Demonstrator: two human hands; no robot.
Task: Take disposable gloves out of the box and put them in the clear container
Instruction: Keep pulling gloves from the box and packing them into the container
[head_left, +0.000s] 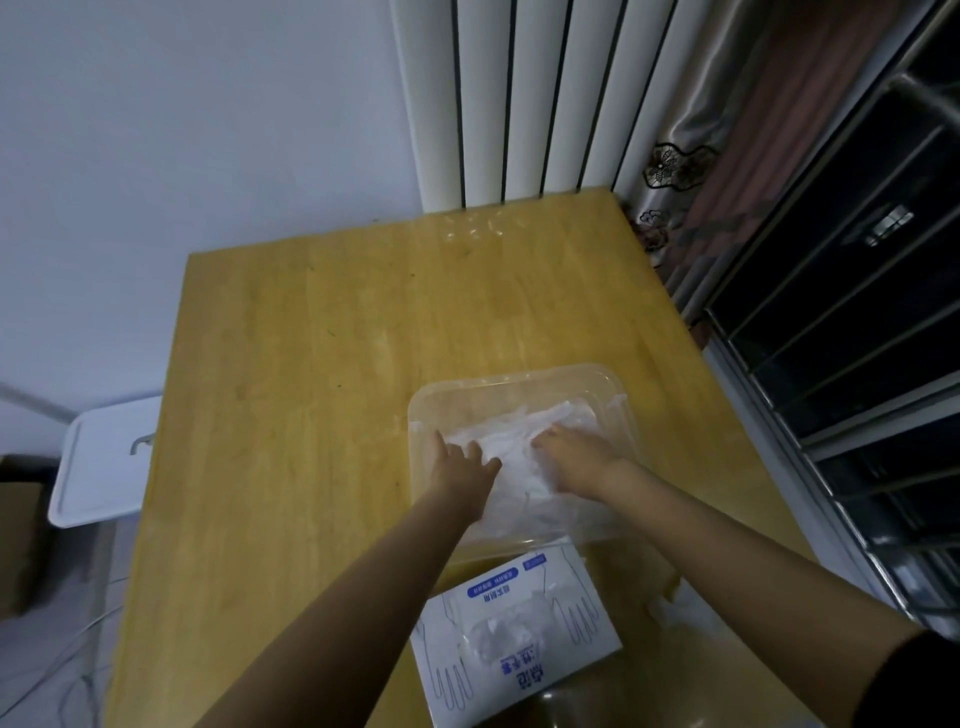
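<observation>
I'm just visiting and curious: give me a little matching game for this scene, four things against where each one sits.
Things:
1 glove box
2 clear container
3 white tray
4 radiator

Places:
a against the far wall
b beyond the left edge of the table
c on the table's near end
d on the table, just beyond the box

Pairs: 1-c, 2-d, 3-b, 4-a

We see both bare forearms stretched forward and converging: left hand (464, 464) palm down, fingers straight and spread; right hand (577, 453) palm down, fingers flat, angled toward the left. The 2 hands sit close, not touching.
</observation>
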